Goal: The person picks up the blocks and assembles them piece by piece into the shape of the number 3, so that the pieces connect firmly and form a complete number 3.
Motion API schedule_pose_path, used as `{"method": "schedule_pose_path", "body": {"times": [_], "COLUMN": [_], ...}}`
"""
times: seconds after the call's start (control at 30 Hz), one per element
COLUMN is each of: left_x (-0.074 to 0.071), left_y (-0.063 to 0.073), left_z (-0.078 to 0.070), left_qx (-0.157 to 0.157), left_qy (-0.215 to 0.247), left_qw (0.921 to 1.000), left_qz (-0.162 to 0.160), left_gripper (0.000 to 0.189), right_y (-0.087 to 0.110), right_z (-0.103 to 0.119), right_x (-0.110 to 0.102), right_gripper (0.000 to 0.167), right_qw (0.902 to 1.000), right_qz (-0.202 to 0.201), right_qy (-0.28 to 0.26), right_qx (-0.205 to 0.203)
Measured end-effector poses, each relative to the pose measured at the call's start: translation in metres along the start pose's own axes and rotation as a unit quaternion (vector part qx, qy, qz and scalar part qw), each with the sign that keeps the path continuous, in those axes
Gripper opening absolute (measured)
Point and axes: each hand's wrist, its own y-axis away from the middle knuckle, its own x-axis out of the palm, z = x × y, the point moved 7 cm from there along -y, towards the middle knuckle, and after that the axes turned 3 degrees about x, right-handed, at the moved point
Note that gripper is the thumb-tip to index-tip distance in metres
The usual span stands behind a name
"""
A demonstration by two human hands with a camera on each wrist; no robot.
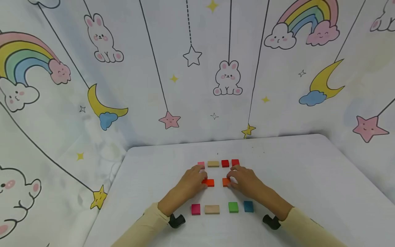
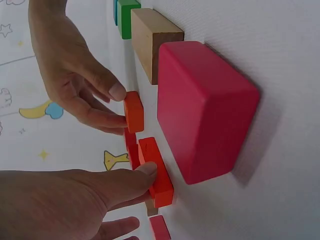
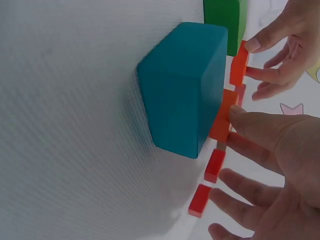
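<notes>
In the head view my left hand [image 1: 190, 181] pinches the left end of a red-orange block [image 1: 210, 183] between thumb and fingers. Across a small gap, my right hand [image 1: 246, 180] has an orange block [image 1: 225, 182] between thumb and finger. Both blocks are at the table's middle, between two rows of blocks. The left wrist view shows the left thumb on the red-orange block [image 2: 156, 172] and the right hand [image 2: 75, 75] gripping the orange block [image 2: 133, 112] by its ends. In the right wrist view, the right thumb and index finger hold the orange block [image 3: 223, 115].
The far row has a pink block [image 1: 201, 163], a wooden block [image 1: 213, 164] and two red blocks [image 1: 225, 163]. Nearer stand a crimson block [image 1: 195, 209], another wooden block [image 1: 212, 209], a green block [image 1: 233, 207] and a blue block [image 1: 248, 206] on the white table [image 1: 148, 185].
</notes>
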Motion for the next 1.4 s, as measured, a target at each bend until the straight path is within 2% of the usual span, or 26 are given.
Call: {"method": "schedule_pose_path", "body": {"times": [0.73, 1.4], "left_x": [0.006, 0.009], "left_y": [-0.013, -0.013], "left_z": [-0.017, -0.017], "left_qx": [0.021, 0.021], "left_qy": [-0.041, -0.043], "left_qw": [0.9989, 0.9989], "left_qz": [-0.001, -0.002], "left_gripper": [0.028, 0.028], "right_y": [-0.004, -0.003], "right_z": [0.007, 0.011], "right_x": [0.004, 0.003], "right_gripper": [0.024, 0.026], "right_qw": [0.9995, 0.9990], "right_qz": [-0.013, -0.026], "right_qy": [-0.022, -0.019], "right_qx": [-0.018, -0.030]}}
